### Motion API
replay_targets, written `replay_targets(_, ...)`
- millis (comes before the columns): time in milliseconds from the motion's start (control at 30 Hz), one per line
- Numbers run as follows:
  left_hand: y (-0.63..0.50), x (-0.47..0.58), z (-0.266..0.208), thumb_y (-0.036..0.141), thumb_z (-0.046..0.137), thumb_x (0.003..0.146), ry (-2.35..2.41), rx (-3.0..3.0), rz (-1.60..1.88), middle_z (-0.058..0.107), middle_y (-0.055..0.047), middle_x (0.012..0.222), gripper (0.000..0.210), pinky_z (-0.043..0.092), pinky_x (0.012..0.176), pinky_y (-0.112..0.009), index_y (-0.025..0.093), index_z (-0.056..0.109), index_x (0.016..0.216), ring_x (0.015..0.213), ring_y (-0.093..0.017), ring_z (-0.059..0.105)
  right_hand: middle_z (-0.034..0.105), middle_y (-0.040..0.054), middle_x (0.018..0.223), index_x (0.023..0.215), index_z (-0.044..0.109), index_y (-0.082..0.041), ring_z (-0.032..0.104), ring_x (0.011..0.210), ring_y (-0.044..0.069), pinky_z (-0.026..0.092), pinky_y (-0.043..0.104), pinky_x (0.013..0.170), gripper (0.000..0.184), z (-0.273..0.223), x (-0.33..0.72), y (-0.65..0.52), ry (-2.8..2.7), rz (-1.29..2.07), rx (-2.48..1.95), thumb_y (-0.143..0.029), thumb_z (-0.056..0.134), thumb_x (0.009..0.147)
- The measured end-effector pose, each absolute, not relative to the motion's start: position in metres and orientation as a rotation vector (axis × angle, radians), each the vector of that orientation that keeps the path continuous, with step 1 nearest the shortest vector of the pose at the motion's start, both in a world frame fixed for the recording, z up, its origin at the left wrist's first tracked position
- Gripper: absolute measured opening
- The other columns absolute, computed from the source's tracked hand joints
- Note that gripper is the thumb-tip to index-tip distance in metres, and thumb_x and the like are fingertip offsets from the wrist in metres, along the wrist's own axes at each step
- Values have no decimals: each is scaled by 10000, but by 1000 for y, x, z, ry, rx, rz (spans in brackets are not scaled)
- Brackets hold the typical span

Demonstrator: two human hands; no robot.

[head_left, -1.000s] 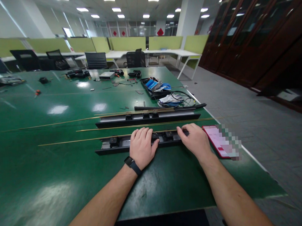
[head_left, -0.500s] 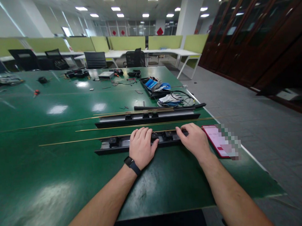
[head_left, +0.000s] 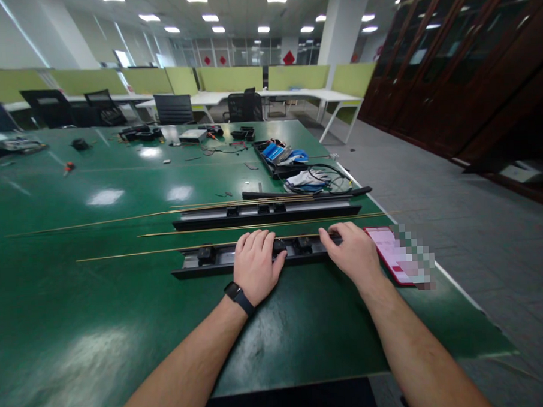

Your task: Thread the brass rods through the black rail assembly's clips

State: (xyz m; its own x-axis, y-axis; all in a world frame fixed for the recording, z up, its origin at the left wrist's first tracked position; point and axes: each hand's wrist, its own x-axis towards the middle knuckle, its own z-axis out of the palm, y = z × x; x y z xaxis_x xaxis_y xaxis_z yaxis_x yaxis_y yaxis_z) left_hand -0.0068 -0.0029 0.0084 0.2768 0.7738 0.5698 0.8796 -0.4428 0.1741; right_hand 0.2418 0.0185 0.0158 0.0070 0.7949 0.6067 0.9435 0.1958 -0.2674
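My left hand (head_left: 257, 265), with a dark watch on its wrist, lies over the nearer black rail (head_left: 211, 270), fingers on the far side and thumb on the near side. Small black blocks (head_left: 206, 254) sit in the rail's channel. A thin brass-coloured rod (head_left: 130, 254) runs along the rail's far edge and sticks out well past its left end. At the rail's right end, my right hand (head_left: 355, 254) has its thumb and fingers closed at the rod. The fingertips partly hide the rod there.
Behind lies a second black rail (head_left: 299, 215) with more rods (head_left: 201, 230) about it. A red-edged phone (head_left: 386, 252) is by my right hand. Farther back are a black tray (head_left: 267, 164), gloves (head_left: 309, 178) and cables. The green table's edge (head_left: 459, 288) runs along the right.
The rod's left end has slid slightly to the right, along with a small rightward shift of my right hand. My left hand stays on the rail. The whole view shifts a little.
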Motion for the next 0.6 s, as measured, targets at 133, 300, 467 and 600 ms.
replay_targets(133, -3, -7, 8, 429, 581, 1017, -1557, -2366, -894, 702, -138, 1353, 405, 389, 1180, -506, 179, 646, 1328, 1305, -311, 614, 719, 80, 922, 899, 728, -202, 663, 882, 229, 482, 351, 813, 327, 16, 239, 17, -1862, -264, -1607, -476, 586, 1005)
replay_targets(300, -3, -7, 8, 427, 590, 1010, -1555, -2372, -892, 700, -138, 1361, 408, 392, 1180, -511, 191, 646, 1338, 1307, -316, 616, 701, 66, 882, 845, 711, -212, 646, 861, 225, 454, 346, 781, 326, 15, 242, 19, -1829, -320, -1676, -472, 589, 999)
replay_targets(467, -3, -6, 9, 431, 582, 1014, -1564, -2366, -889, 701, -137, 1359, 410, 390, 1182, -506, 181, 647, 1333, 1311, -311, 612, 685, 58, 838, 792, 688, -216, 631, 833, 217, 431, 344, 759, 314, 14, 247, 21, -1776, -330, -1721, -449, 596, 982)
replay_targets(600, -3, -6, 8, 438, 570, 1022, -1573, -2366, -881, 695, -137, 1366, 417, 377, 1190, -504, 171, 639, 1336, 1321, -309, 600, 695, 59, 853, 819, 691, -212, 640, 846, 219, 445, 346, 780, 318, 13, 246, 21, -1778, -322, -1683, -464, 592, 986)
